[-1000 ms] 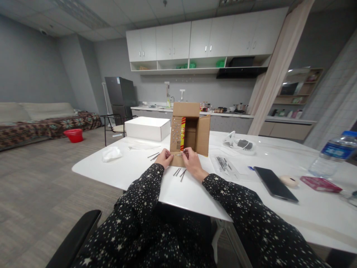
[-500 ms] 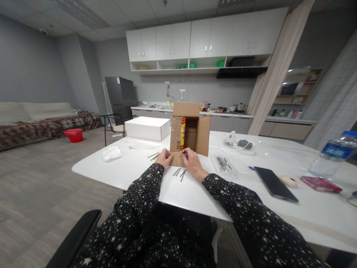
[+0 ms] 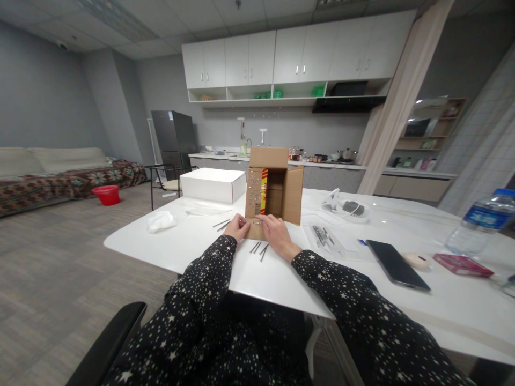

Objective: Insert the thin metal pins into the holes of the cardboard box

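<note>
A brown cardboard box (image 3: 277, 185) lies on its side on the white table (image 3: 281, 273), its mouth toward me and its flaps spread; the left flap carries rows of small metal pieces. My left hand (image 3: 237, 228) is curled against the lower flap, pinching something small that I cannot make out. My right hand (image 3: 276, 230) rests on the same flap with fingers closed at a small metal piece. Several thin metal nails (image 3: 259, 248) lie loose on the table just below my hands, two more nails (image 3: 221, 224) to the left.
A white box (image 3: 213, 185) stands behind left, a crumpled tissue (image 3: 160, 221) near the left edge. To the right lie a plastic packet of nails (image 3: 324, 237), a black phone (image 3: 396, 264), a red pack (image 3: 462, 265) and a water bottle (image 3: 483, 221).
My right hand's fingers have lowered and flattened slightly onto the lower flap. Left hand and box have stayed in place.
</note>
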`<state>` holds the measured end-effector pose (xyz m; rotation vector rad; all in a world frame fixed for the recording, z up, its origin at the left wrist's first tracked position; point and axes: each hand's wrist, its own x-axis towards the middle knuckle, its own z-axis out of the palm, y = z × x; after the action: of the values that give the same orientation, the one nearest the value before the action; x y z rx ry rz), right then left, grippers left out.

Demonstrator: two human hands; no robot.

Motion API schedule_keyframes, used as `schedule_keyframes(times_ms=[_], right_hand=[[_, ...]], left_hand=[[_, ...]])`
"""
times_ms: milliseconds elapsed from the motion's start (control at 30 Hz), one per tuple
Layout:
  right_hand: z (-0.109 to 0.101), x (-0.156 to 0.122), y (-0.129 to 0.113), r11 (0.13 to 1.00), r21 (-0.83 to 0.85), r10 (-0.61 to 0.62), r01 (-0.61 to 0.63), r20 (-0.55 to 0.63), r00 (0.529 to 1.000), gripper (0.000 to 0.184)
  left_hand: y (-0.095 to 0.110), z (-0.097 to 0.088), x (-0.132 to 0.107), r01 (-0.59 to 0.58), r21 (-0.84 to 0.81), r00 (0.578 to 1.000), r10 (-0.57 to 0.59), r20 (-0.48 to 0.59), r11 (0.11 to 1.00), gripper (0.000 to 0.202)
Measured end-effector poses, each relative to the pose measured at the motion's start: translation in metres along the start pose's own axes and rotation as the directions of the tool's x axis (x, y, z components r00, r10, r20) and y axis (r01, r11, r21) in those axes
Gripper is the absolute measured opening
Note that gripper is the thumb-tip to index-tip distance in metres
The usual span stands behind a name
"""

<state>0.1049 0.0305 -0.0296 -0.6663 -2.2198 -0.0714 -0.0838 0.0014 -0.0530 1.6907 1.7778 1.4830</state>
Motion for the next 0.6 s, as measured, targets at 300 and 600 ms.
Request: schedule_keyframes(times_ms=[300, 600], right_hand=[[0.0023, -0.0013, -0.0018, 1.000, 0.019, -0.003, 0.004, -0.016, 1.000, 0.030], [0.0009, -0.0014, -0.0040, 0.998, 0.064, 0.002, 0.000, -0.031, 1.000, 0.032]], left_hand=[[-0.0007, 0.0012, 0.0000, 0.007, 0.006, 1.000, -0.007, -0.011, 1.000, 0.021], [-0.0018, 0.0006, 0.0011, 0.011, -0.019, 1.000, -0.011, -0.012, 1.000, 0.022]])
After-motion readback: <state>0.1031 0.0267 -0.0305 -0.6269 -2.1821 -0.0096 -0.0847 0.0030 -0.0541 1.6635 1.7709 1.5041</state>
